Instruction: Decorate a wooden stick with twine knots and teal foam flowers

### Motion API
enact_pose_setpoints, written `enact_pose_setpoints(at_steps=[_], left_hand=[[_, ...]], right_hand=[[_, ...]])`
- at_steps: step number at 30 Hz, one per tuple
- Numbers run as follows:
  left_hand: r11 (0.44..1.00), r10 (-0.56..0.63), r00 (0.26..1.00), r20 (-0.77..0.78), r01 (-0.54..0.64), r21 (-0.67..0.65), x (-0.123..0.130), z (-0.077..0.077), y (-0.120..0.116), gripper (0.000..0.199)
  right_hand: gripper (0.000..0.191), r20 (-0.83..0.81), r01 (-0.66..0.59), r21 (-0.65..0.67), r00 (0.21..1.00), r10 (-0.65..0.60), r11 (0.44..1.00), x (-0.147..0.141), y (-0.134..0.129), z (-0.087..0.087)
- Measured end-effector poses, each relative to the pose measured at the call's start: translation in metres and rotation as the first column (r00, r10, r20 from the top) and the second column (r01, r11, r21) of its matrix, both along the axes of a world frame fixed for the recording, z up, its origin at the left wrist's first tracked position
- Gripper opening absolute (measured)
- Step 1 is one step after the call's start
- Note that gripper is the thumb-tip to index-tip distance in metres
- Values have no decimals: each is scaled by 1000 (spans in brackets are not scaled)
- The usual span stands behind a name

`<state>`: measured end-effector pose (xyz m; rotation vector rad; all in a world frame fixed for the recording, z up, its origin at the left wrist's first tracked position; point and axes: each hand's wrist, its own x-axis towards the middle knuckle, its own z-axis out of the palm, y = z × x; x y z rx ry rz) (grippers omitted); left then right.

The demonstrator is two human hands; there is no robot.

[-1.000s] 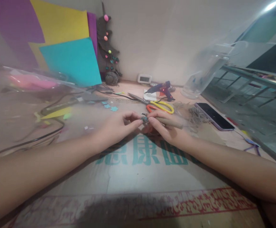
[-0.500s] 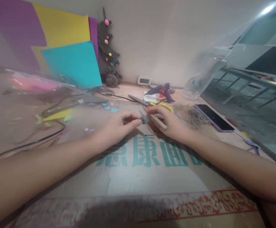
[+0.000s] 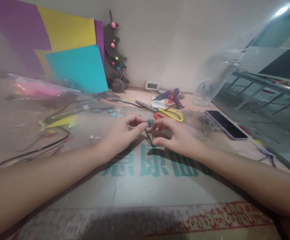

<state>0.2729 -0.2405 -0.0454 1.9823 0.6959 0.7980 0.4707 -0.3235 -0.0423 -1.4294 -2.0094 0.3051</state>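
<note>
A small teal and grey piece (image 3: 150, 123), perhaps a felt flower with cord, is pinched between the thumb and forefinger of my left hand (image 3: 125, 130). Its fine details are blurred. A dark thin cord (image 3: 148, 136) hangs down from it in a bend. My right hand (image 3: 173, 133) is close by on the right, its fingertips touching or nearly touching the piece. The thumb of that hand is spread away below, near the cord's lower bend. Scissors (image 3: 171, 114) with yellow and orange handles lie just behind my hands.
Behind are a dark glue gun (image 3: 168, 96) and a small white display device (image 3: 152, 85). At the right lie tangled grey cord (image 3: 206, 123) and a phone (image 3: 226, 125). Teal cutouts (image 3: 115, 113) and a black cable (image 3: 35, 148) are at the left. A clear plastic jug (image 3: 207, 86) stands back right.
My right thumb has moved down and away from the fingers, and the fingertips are closer to the piece. The orange scissor handle is now more exposed. My left hand keeps its pinch.
</note>
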Motion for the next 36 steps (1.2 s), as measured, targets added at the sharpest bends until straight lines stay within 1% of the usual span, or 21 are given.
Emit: enact_pose_setpoints(at_steps=[3, 4, 6, 7, 9, 11, 13, 16, 19, 21, 24, 26, 28, 30, 31, 33, 34, 36], left_hand=[[1000, 7, 1000, 26, -7, 1, -1, -1, 0, 20], [1000, 14, 999, 38, -14, 8, -1, -1, 0, 20], [1000, 27, 998, 62, -28, 14, 0, -3, 1, 20], [999, 37, 997, 72, -38, 8, 0, -4, 2, 21], [998, 55, 995, 84, -55, -10, 0, -5, 3, 22], [998, 65, 993, 94, -63, -18, 0, -6, 4, 22], [998, 64, 993, 99, -62, -22, 0, -6, 4, 22], [999, 41, 995, 89, -38, -32, 0, -4, 2, 20], [1000, -15, 998, 59, 16, -11, -1, -2, -1, 20], [999, -41, 999, 35, 40, 33, -2, -2, -3, 20], [996, -46, 999, 4, 46, 76, -3, -1, -4, 22], [996, -36, 999, -7, 36, 86, -3, -2, -4, 22], [994, -21, 1000, -6, 21, 103, -2, -2, -4, 21], [996, -13, 1000, 6, 12, 88, -2, -3, -3, 20], [998, -9, 1000, 14, 8, 66, -1, -3, -3, 20], [1000, 3, 1000, 29, -3, 13, 0, -3, -2, 20], [1000, 10, 999, 35, -10, -7, 0, -3, -2, 20], [1000, 16, 999, 40, -15, -26, 0, -3, -2, 20]], right_hand=[[30, 106, -90, -32, 990, 93, 995, -4, 0, 0], [26, 117, -119, -37, 986, 123, 992, -5, -1, 0], [14, 88, -150, -45, 984, 153, 988, -6, -3, 4], [12, 52, -149, -62, 987, 152, 987, -6, -4, 6], [17, -63, -120, -138, 992, 112, 983, -5, -7, 11], [24, -205, -81, -233, 978, 32, 969, -3, -8, 15], [33, -322, -51, -277, 946, -43, 960, 0, -9, 16], [42, -397, 10, -225, 912, -101, 974, 2, -6, 13], [48, -388, 75, -153, 912, -130, 985, 1, -4, 7], [53, -361, 90, -107, 924, -123, 990, 0, -4, 3], [59, -345, 49, -27, 937, -55, 998, -2, -7, -1], [54, -347, 37, 15, 937, -29, 999, -2, -9, -2], [39, -350, 50, 43, 936, -32, 998, -1, -10, -2], [23, -323, 38, 71, 946, -14, 997, -1, -10, -3], [25, -290, 17, 88, 957, 9, 996, -1, -10, -3], [35, -209, -37, 117, 976, 61, 992, -1, -10, -3], [38, -187, -58, 133, 979, 82, 989, -2, -10, -3], [34, -225, -64, 160, 969, 99, 985, -3, -10, -4]])
